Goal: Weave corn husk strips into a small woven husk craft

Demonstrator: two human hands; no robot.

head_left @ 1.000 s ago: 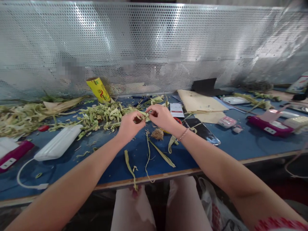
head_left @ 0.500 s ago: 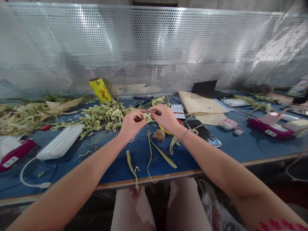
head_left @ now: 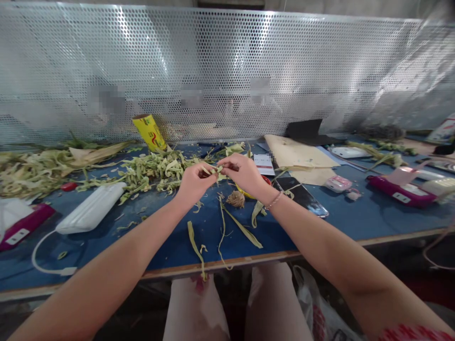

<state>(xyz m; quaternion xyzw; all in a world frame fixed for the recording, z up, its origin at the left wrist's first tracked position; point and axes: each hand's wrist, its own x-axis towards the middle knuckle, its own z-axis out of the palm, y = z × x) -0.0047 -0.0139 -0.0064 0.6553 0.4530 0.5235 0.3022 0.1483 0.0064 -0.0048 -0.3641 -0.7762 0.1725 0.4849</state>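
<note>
My left hand [head_left: 196,179] and my right hand [head_left: 241,171] meet over the middle of the blue table. Between their fingertips is a small pale green piece of dried leaf or husk [head_left: 217,172], partly covered by the fingers. Both hands are closed in a pinch on it. Beyond my left hand spreads a heap of knotted green husk pieces [head_left: 156,168]. Below my right hand lies a small brown ball of twine-like fibre [head_left: 235,199]. Loose husk strips [head_left: 243,229] lie nearer the table's front edge.
A white power bank with a cable [head_left: 90,208] lies at left, near a yellow tube [head_left: 149,132]. To the right are a dark phone [head_left: 302,196], brown paper [head_left: 302,154], a pink case [head_left: 337,183] and a magenta box [head_left: 400,191]. A perforated metal screen [head_left: 227,57] stands behind.
The fingers have shifted slightly around the green piece, and less of it shows between them. The rest of the scene stays nearly the same, apart from a small camera shift.
</note>
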